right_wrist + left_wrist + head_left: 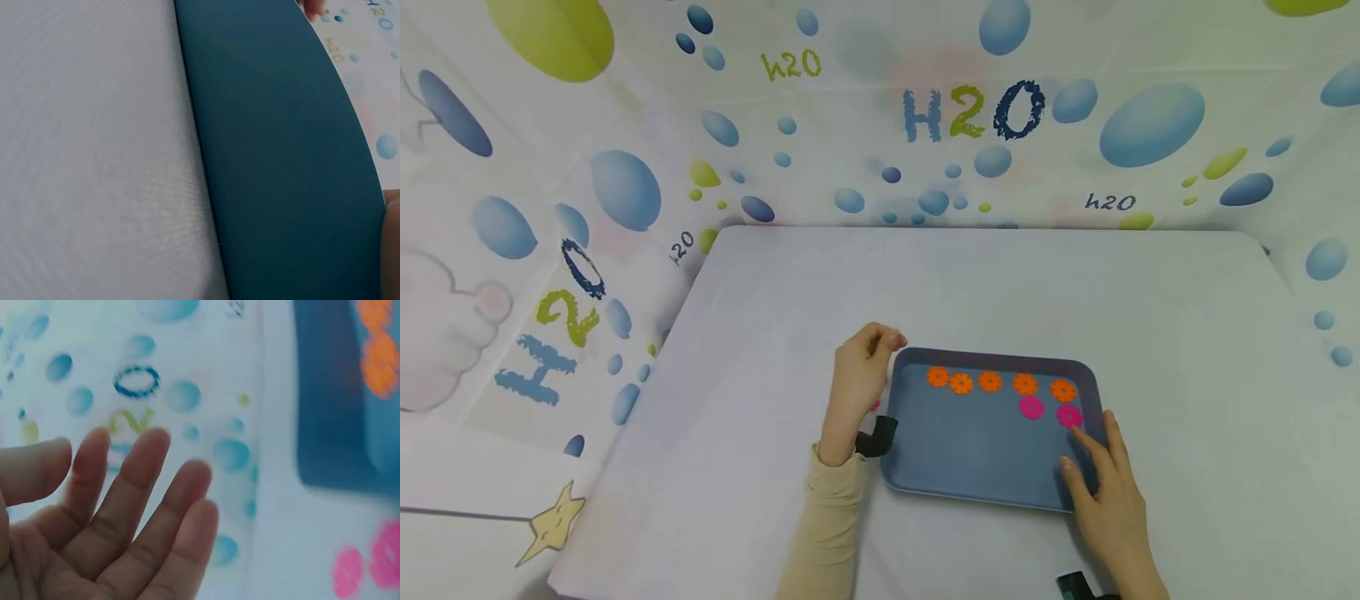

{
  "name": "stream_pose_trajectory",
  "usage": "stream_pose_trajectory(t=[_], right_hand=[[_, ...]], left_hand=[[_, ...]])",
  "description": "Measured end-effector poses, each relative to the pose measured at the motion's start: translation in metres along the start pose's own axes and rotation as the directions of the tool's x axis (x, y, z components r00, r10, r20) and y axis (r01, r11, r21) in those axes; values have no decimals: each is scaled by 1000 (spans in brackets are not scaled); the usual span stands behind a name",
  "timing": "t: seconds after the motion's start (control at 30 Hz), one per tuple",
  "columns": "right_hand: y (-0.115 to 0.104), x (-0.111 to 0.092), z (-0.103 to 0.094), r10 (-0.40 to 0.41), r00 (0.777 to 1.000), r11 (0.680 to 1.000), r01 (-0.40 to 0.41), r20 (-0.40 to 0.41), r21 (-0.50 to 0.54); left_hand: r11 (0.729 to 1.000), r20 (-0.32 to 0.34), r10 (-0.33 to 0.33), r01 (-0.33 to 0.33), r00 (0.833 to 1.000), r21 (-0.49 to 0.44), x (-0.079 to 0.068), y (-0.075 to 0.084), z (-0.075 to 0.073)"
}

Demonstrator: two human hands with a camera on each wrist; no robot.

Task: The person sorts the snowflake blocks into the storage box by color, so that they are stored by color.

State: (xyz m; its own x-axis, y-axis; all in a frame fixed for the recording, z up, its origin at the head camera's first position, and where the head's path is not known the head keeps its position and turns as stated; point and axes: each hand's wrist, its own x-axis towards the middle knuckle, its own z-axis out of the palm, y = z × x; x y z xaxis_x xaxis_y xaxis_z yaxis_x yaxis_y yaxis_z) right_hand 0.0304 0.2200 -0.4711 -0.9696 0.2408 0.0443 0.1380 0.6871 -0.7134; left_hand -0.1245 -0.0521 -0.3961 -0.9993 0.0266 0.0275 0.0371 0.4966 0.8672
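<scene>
A row of several orange flower-shaped discs (990,382) lies along the far side of a blue-grey tray (977,458). Two pink discs (1032,407) sit below the row's right end. My right hand (1108,500) is over the tray's right rim, thumb and index finger inside it, the index fingertip right at the rightmost pink disc (1069,416). Beside the tray's far left corner, my left hand (862,375) is raised, its fingers loosely bent with nothing between them in the left wrist view. More pink discs (347,572) lie left of the tray, mostly hidden by that hand in the head view.
The tray rests on a white-covered table (760,333). Behind and to the left hangs a white cloth (865,125) printed with blue and green drops. Black straps with small devices (877,437) are on both wrists. The tray's outer wall (281,156) fills much of the right wrist view.
</scene>
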Motion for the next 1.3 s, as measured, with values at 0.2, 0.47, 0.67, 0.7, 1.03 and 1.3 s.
stream_pose_trajectory(t=[0.2,0.47,0.67,0.7,1.03,1.3], right_hand=[[0,0,1,-6,1000,1000,6,-1,-11],[1,-2,5,-16,1000,1000,16,-7,-17],[0,-3,4,-3,1000,1000,3,-2,-23],[-1,-3,4,0,1000,1000,0,-2,-23],[1,-4,5,-4,1000,1000,4,3,-27],[1,-5,5,-10,1000,1000,9,-7,-30]], left_hand=[[991,-86,-128,131,988,29,-10,-34,-8],[991,-50,-123,125,991,45,-23,-64,-1],[986,-26,-15,19,1000,168,-32,-79,1],[985,-25,-19,23,1000,170,-32,-79,1],[973,-29,-88,92,996,210,-36,-75,-5],[961,-67,-135,147,989,233,-40,-71,-11]])
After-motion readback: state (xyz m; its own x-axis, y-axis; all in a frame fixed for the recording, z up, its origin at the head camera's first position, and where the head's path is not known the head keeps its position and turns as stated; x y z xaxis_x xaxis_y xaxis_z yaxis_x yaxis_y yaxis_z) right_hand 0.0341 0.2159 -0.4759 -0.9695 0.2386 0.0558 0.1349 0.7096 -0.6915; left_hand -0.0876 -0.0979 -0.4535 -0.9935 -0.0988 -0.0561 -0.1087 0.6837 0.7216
